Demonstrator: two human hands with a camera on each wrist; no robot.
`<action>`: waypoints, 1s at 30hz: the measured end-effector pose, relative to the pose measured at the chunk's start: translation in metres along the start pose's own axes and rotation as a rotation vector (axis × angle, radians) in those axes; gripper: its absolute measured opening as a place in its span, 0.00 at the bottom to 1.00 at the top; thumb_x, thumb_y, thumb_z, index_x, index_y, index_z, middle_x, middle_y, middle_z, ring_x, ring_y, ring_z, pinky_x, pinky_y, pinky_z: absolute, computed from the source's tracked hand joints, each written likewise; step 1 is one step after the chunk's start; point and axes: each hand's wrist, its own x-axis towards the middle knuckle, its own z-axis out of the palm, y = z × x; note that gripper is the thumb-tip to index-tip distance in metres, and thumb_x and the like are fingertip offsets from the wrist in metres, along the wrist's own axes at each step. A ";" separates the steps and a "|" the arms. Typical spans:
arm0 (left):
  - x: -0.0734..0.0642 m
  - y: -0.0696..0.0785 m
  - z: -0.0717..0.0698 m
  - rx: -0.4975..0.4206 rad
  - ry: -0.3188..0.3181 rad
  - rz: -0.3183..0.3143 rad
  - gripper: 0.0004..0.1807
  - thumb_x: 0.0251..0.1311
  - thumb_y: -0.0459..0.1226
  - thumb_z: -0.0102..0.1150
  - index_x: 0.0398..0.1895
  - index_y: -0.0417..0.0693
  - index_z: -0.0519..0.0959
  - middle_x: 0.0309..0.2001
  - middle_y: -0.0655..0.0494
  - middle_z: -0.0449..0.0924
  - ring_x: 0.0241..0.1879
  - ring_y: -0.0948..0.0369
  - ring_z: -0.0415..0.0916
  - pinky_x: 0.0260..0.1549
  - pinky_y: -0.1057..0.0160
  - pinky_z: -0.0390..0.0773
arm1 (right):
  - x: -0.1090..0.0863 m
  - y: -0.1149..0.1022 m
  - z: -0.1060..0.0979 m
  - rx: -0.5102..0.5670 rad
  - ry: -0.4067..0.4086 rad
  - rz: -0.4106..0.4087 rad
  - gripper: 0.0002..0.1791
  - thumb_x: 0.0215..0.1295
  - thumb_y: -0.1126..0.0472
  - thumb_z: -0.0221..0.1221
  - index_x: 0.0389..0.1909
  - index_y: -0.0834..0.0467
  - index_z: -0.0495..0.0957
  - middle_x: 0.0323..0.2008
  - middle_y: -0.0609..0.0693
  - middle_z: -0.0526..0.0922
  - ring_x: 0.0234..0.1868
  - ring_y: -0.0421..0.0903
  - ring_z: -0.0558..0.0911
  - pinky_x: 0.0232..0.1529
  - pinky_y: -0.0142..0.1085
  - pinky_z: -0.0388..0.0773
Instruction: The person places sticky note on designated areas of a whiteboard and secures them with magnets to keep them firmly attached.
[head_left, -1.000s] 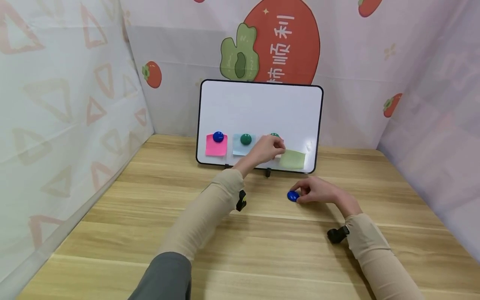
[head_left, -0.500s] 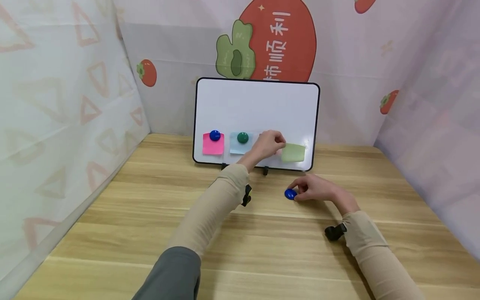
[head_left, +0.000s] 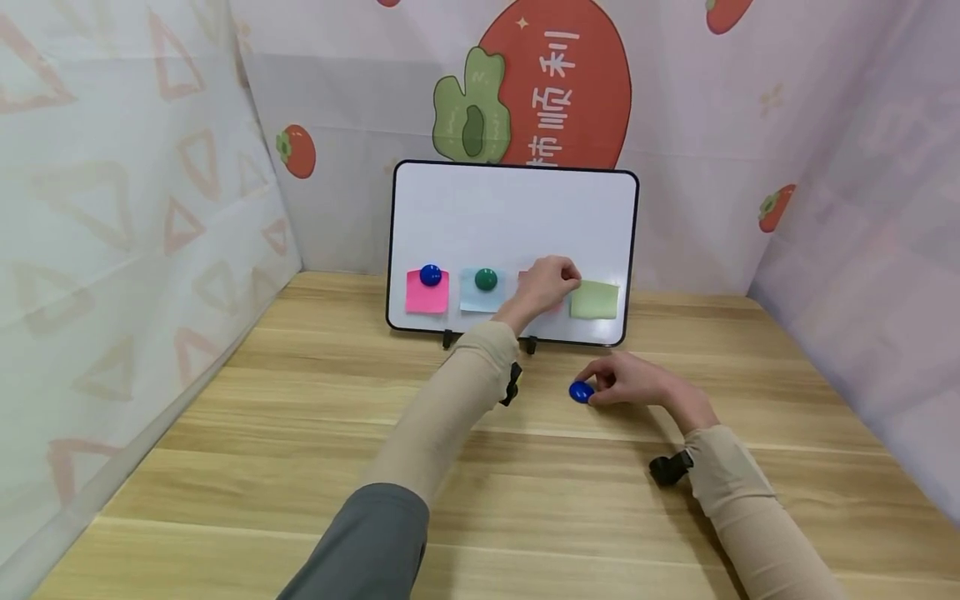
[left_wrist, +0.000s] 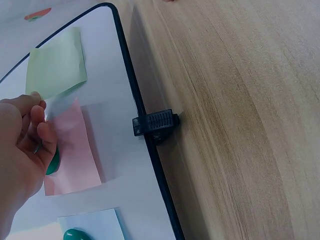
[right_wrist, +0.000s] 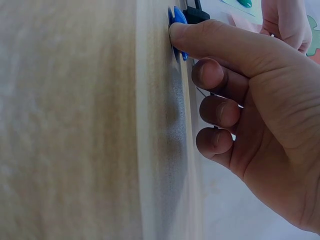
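My left hand (head_left: 547, 285) is at the lower right of the whiteboard (head_left: 510, 208), pinching the left upper corner of a pale green sticky note (head_left: 595, 302). In the left wrist view, a pale pink note (left_wrist: 72, 150) lies below that hand, with a green round magnet (left_wrist: 53, 162) partly hidden by the fingers. On the table in front of the board, my right hand (head_left: 632, 380) holds a blue round magnet (head_left: 581, 392) between thumb and finger; its other fingers are curled free in the right wrist view.
A bright pink note (head_left: 427, 298) under a blue magnet (head_left: 431, 275) and a light blue note (head_left: 472, 302) under a green magnet (head_left: 486, 279) are on the board's left half. Black stand clips (left_wrist: 157, 122) support its lower edge. Cloth walls (head_left: 352, 217) enclose the wooden table (head_left: 315, 450).
The left hand has shifted right and slightly up along the board, carrying the pale green note with it. My right hand stays at the blue magnet on the table.
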 end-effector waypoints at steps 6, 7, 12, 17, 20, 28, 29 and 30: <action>0.005 -0.002 0.001 0.045 0.049 -0.015 0.09 0.70 0.40 0.57 0.47 0.49 0.84 0.45 0.57 0.85 0.44 0.63 0.80 0.43 0.67 0.79 | 0.000 0.002 0.003 0.008 -0.002 0.013 0.18 0.62 0.58 0.66 0.52 0.58 0.82 0.24 0.43 0.76 0.24 0.38 0.71 0.27 0.29 0.68; 0.005 -0.002 0.001 0.049 0.055 -0.017 0.09 0.70 0.40 0.57 0.47 0.49 0.84 0.45 0.57 0.85 0.44 0.63 0.80 0.43 0.66 0.79 | 0.000 0.002 0.003 0.008 -0.001 0.011 0.18 0.62 0.58 0.66 0.52 0.58 0.82 0.24 0.44 0.76 0.24 0.38 0.71 0.27 0.29 0.68; 0.005 -0.002 -0.002 0.050 0.060 -0.022 0.09 0.70 0.39 0.57 0.47 0.49 0.84 0.45 0.56 0.85 0.44 0.62 0.80 0.42 0.65 0.79 | 0.000 0.002 0.004 0.006 0.004 0.004 0.18 0.62 0.58 0.66 0.52 0.58 0.82 0.24 0.44 0.76 0.24 0.38 0.72 0.27 0.29 0.68; 0.006 -0.003 -0.001 0.058 0.060 -0.034 0.10 0.71 0.39 0.56 0.47 0.49 0.84 0.45 0.57 0.85 0.43 0.63 0.80 0.42 0.65 0.79 | 0.001 0.004 0.004 0.000 0.008 0.002 0.18 0.62 0.58 0.66 0.52 0.57 0.82 0.24 0.43 0.76 0.24 0.38 0.72 0.27 0.29 0.68; 0.006 -0.003 0.001 0.072 0.064 -0.031 0.10 0.71 0.39 0.55 0.47 0.50 0.84 0.45 0.58 0.85 0.43 0.63 0.80 0.43 0.65 0.79 | 0.002 0.005 0.004 -0.006 0.007 0.000 0.17 0.62 0.57 0.67 0.52 0.56 0.83 0.24 0.43 0.76 0.24 0.38 0.72 0.27 0.29 0.68; 0.006 -0.005 0.004 0.092 0.074 -0.014 0.10 0.71 0.39 0.55 0.48 0.51 0.84 0.45 0.59 0.85 0.44 0.64 0.80 0.45 0.64 0.78 | 0.002 -0.001 0.001 -0.026 0.016 0.003 0.18 0.61 0.57 0.67 0.52 0.56 0.83 0.24 0.42 0.76 0.23 0.38 0.72 0.27 0.29 0.68; 0.006 -0.005 0.004 0.092 0.077 -0.010 0.10 0.71 0.39 0.55 0.48 0.51 0.84 0.45 0.59 0.85 0.44 0.64 0.80 0.45 0.64 0.78 | 0.002 -0.001 0.000 -0.031 0.026 -0.002 0.18 0.61 0.57 0.67 0.52 0.56 0.83 0.24 0.42 0.76 0.23 0.37 0.72 0.27 0.29 0.68; 0.006 -0.005 0.004 0.092 0.081 -0.005 0.10 0.71 0.39 0.55 0.48 0.50 0.84 0.45 0.59 0.85 0.44 0.64 0.80 0.44 0.65 0.79 | 0.001 -0.001 -0.001 -0.033 0.039 -0.008 0.18 0.61 0.58 0.67 0.52 0.57 0.82 0.24 0.43 0.76 0.24 0.38 0.72 0.27 0.29 0.68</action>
